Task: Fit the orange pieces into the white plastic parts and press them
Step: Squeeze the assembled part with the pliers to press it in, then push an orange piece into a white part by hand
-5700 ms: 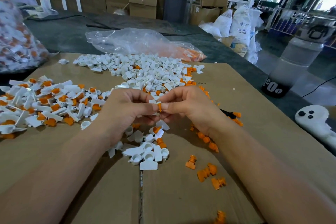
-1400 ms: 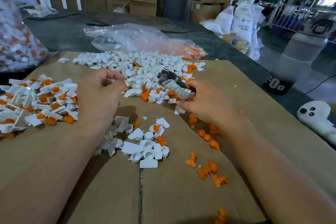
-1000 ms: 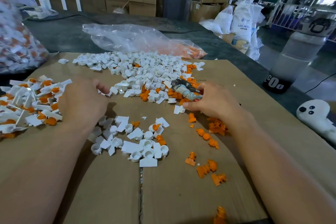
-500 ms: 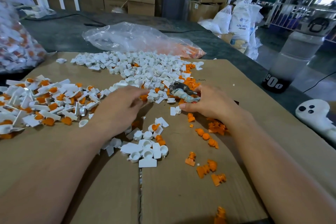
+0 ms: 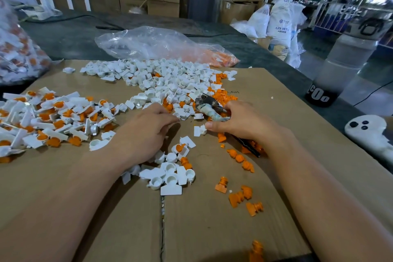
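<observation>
A: How far along are we?

B: Part way, we'd say. On the left of the cardboard sheet (image 5: 287,95) lies a pile of fitted pieces (image 5: 53,117), white with orange seated in them. The bag (image 5: 19,55) at the worktop's left edge seems to hold more of the same.

A: And what's left?

B: Plenty. The heap of white plastic parts (image 5: 161,78) in the middle looks mostly empty, and a smaller cluster (image 5: 170,174) sits nearer to us. Loose orange pieces (image 5: 240,158) are scattered on the right.

A: What are our hands doing?

B: Our left hand (image 5: 146,132) reaches to the near edge of the heap, fingertips among the white parts. We cannot tell whether it has pinched one. Our right hand (image 5: 240,123) lies over the handle end of a small metal tool (image 5: 209,108), among the orange pieces. Whether it grasps anything we cannot tell either.

A: So no pair is being pressed now?

B: None that we can see; we judge this the picking-up step
</observation>
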